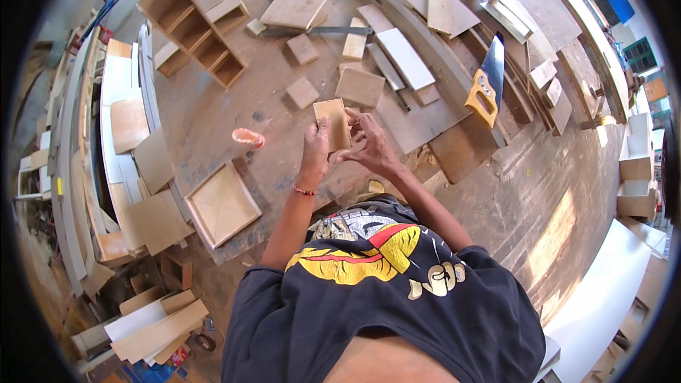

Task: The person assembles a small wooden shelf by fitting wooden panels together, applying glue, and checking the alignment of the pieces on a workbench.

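A small rectangular wooden box (332,120), pale and shallow with thin raised edges, is held up in front of my body. My left hand (316,143) grips it along its left side, the thumb lying on its face. On the opposite side, my right hand (372,146) has its fingers bent against the box's right edge, with the thumb near its lower corner. Just beyond the box lie a square wooden piece (360,86) and a smaller square block (303,92). An orange-pink cup-like container (248,137) stands to the left of my hands.
At the left front lies a square framed tray (223,206). A wooden compartment shelf (191,32) stands at the far left. A handsaw (489,85) with a yellow handle rests at right among offcuts. White strips (404,59) and a metal bar (316,30) lie farther back.
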The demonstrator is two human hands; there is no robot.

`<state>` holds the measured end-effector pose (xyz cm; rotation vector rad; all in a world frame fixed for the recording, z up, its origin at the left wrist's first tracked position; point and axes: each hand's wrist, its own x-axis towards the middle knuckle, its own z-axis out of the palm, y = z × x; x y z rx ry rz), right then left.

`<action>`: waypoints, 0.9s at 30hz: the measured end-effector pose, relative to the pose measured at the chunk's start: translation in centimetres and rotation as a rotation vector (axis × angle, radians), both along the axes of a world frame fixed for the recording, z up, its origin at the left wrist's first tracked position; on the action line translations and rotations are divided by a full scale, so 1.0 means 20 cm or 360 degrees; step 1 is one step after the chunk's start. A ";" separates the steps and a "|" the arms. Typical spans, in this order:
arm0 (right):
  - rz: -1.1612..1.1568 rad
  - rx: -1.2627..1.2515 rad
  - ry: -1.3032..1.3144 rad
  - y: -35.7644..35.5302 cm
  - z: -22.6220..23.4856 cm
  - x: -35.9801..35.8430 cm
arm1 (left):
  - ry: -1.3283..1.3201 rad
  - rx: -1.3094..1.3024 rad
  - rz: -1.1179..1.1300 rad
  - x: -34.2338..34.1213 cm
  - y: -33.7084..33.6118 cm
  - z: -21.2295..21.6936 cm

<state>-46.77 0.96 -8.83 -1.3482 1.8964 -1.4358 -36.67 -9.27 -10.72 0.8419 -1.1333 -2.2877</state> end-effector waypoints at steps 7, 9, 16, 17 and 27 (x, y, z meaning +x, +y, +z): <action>-0.0779 0.0303 0.0786 -0.03 -0.24 -0.74 | -0.0184 -0.0032 0.0134 -0.43 0.01 -0.10; -0.0925 0.0462 0.1064 -0.07 -0.29 -0.88 | -0.0465 -0.0174 0.0136 -0.49 -0.02 -0.12; -0.0682 0.0800 0.0895 -0.12 -0.33 -1.02 | -0.0158 -0.0374 0.0552 -0.63 -0.01 0.07; -0.0710 0.0780 0.0857 -0.13 -0.30 -1.02 | -0.0233 -0.0533 0.0586 -0.62 -0.02 0.07; -0.0136 0.0203 0.0624 0.16 0.21 -0.56 | -0.0806 -0.1088 0.0993 -0.59 -0.15 0.05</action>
